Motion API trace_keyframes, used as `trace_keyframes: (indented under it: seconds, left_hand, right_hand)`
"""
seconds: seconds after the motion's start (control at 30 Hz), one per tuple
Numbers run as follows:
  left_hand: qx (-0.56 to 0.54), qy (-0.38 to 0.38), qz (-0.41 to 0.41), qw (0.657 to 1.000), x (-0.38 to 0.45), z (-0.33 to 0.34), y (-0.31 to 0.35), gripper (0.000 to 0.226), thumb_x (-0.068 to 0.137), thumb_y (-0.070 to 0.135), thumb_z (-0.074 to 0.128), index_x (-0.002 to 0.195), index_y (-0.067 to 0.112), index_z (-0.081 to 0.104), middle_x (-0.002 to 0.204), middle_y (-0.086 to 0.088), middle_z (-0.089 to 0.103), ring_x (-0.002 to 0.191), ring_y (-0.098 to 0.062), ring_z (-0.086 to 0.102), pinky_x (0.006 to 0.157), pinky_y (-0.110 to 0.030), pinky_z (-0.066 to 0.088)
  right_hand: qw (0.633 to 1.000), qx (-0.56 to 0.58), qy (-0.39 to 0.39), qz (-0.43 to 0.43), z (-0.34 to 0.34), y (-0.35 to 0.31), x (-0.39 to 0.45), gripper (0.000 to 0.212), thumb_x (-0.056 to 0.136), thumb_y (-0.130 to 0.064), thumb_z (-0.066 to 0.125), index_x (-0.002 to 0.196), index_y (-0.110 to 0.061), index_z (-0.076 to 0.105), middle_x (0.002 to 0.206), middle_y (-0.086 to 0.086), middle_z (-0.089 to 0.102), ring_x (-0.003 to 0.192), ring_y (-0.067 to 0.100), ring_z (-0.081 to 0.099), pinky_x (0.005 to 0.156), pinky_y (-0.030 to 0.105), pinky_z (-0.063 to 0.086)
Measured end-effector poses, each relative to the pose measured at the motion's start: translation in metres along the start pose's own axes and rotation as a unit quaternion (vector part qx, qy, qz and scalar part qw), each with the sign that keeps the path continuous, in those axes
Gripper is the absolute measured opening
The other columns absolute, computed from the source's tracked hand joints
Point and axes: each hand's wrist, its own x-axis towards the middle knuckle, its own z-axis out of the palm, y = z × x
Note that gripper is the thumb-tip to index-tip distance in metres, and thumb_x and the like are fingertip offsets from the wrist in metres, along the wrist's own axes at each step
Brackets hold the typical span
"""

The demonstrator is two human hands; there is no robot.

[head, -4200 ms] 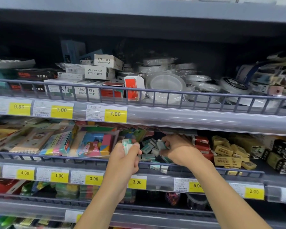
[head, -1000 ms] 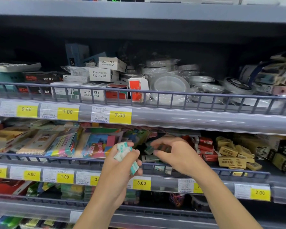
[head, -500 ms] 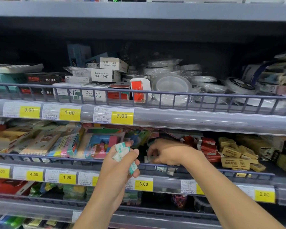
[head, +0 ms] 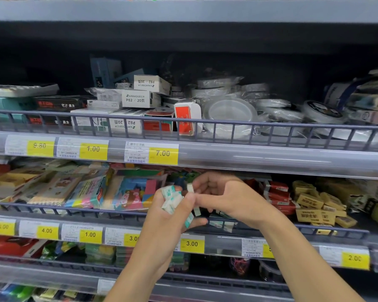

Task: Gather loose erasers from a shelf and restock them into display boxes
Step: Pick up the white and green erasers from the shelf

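Observation:
My left hand (head: 168, 223) grips a bunch of small white-and-teal wrapped erasers (head: 171, 198) in front of the middle shelf. My right hand (head: 225, 197) is beside it and pinches one small white eraser (head: 190, 188) right at the top of that bunch. A few loose teal-and-white erasers (head: 222, 223) lie on the shelf below my right wrist, behind the wire rail (head: 314, 228). My hands hide most of the loose pile.
Colourful flat packs (head: 127, 190) fill the shelf to the left. Red boxes (head: 278, 196) and yellow erasers (head: 310, 201) lie to the right. The upper shelf holds white boxes (head: 140, 98) and tape rolls (head: 229, 112). Price tags run along each shelf edge.
My right hand has lifted out of the loose pile and moved left to my left hand, carrying one white eraser. The left hand's bunch stays held in place.

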Motion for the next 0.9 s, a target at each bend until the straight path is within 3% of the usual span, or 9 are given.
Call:
trace_keyframes:
  seconds: [0.1, 0.2, 0.3, 0.43, 0.5, 0.6, 0.73, 0.8, 0.9]
  left_hand:
    - [-0.038, -0.015, 0.006, 0.999, -0.002, 0.004, 0.003, 0.051, 0.082, 0.033, 0.076, 0.123, 0.009, 0.058, 0.114, -0.011, 0.077, 0.107, -0.027, 0.075, 0.080, -0.040, 0.065]
    - [-0.047, 0.006, 0.003, 0.999, -0.001, 0.005, 0.003, 0.041, 0.085, 0.025, 0.078, 0.119, 0.009, 0.062, 0.108, -0.016, 0.077, 0.101, -0.031, 0.077, 0.076, -0.041, 0.065]
    - [-0.049, 0.041, -0.011, 0.998, 0.001, 0.001, 0.004, 0.025, 0.092, 0.011, 0.075, 0.114, 0.009, 0.066, 0.103, -0.019, 0.076, 0.090, -0.031, 0.078, 0.068, -0.039, 0.065]
    - [-0.055, 0.064, -0.023, 0.996, 0.005, -0.005, 0.005, 0.028, 0.088, 0.007, 0.077, 0.114, 0.007, 0.067, 0.103, -0.016, 0.079, 0.095, -0.030, 0.079, 0.064, -0.036, 0.064]
    - [-0.054, 0.074, -0.026, 0.995, 0.005, -0.005, 0.005, 0.029, 0.087, 0.006, 0.078, 0.114, 0.005, 0.067, 0.103, -0.018, 0.078, 0.095, -0.030, 0.079, 0.066, -0.037, 0.065]
    - [-0.050, 0.086, -0.032, 0.995, 0.006, -0.005, 0.004, 0.029, 0.088, 0.005, 0.078, 0.115, 0.003, 0.068, 0.104, -0.019, 0.077, 0.094, -0.027, 0.079, 0.067, -0.038, 0.065]
    - [-0.045, 0.084, -0.040, 0.995, 0.005, -0.003, 0.003, 0.030, 0.088, 0.005, 0.079, 0.117, 0.004, 0.069, 0.104, -0.018, 0.077, 0.095, -0.024, 0.079, 0.068, -0.039, 0.066]
    - [-0.043, 0.082, -0.041, 0.995, 0.004, -0.002, 0.003, 0.031, 0.088, 0.005, 0.080, 0.117, 0.006, 0.068, 0.105, -0.019, 0.076, 0.096, -0.024, 0.079, 0.070, -0.039, 0.066]
    - [-0.045, 0.083, -0.042, 0.995, 0.003, -0.002, 0.003, 0.032, 0.088, 0.006, 0.080, 0.117, 0.006, 0.068, 0.105, -0.019, 0.076, 0.096, -0.024, 0.078, 0.070, -0.039, 0.066]
  right_hand:
    - [0.997, -0.066, 0.033, -0.034, 0.006, 0.000, -0.003, 0.025, 0.077, -0.036, 0.076, 0.101, -0.031, 0.072, 0.091, -0.008, 0.072, 0.079, 0.006, 0.064, 0.075, 0.030, 0.056]
    - [0.992, -0.094, 0.052, -0.067, 0.010, 0.002, -0.008, 0.025, 0.081, -0.035, 0.075, 0.106, -0.039, 0.072, 0.092, -0.012, 0.072, 0.074, 0.002, 0.061, 0.067, 0.020, 0.052]
    - [0.985, -0.147, 0.020, -0.088, 0.006, 0.001, -0.014, 0.028, 0.085, -0.045, 0.074, 0.113, -0.051, 0.070, 0.094, -0.014, 0.070, 0.077, 0.010, 0.062, 0.066, 0.023, 0.052]
    - [0.974, -0.217, 0.060, 0.006, -0.021, 0.006, -0.011, 0.017, 0.085, -0.048, 0.073, 0.102, -0.048, 0.071, 0.089, -0.033, 0.068, 0.079, -0.008, 0.063, 0.069, 0.017, 0.046]
    - [0.955, -0.286, 0.012, 0.077, -0.035, 0.012, -0.005, 0.016, 0.085, -0.045, 0.074, 0.101, -0.044, 0.071, 0.085, -0.032, 0.067, 0.080, -0.010, 0.062, 0.070, 0.017, 0.046]
    - [0.914, -0.365, -0.105, 0.144, -0.041, 0.018, 0.006, 0.031, 0.087, -0.047, 0.071, 0.116, -0.036, 0.070, 0.097, -0.022, 0.065, 0.089, 0.001, 0.064, 0.077, 0.019, 0.050]
    - [0.889, -0.390, -0.174, 0.164, -0.039, 0.018, 0.020, 0.040, 0.086, -0.050, 0.070, 0.123, -0.033, 0.068, 0.095, -0.021, 0.063, 0.074, -0.008, 0.059, 0.064, 0.012, 0.045]
    - [0.887, -0.381, -0.186, 0.180, -0.038, 0.017, 0.025, 0.045, 0.080, -0.053, 0.075, 0.119, -0.032, 0.070, 0.087, -0.024, 0.064, 0.072, -0.004, 0.060, 0.063, 0.016, 0.050]
    - [0.899, -0.350, -0.187, 0.186, -0.036, 0.020, 0.029, 0.033, 0.073, -0.052, 0.081, 0.100, -0.034, 0.074, 0.072, -0.021, 0.067, 0.065, 0.001, 0.061, 0.058, 0.020, 0.052]
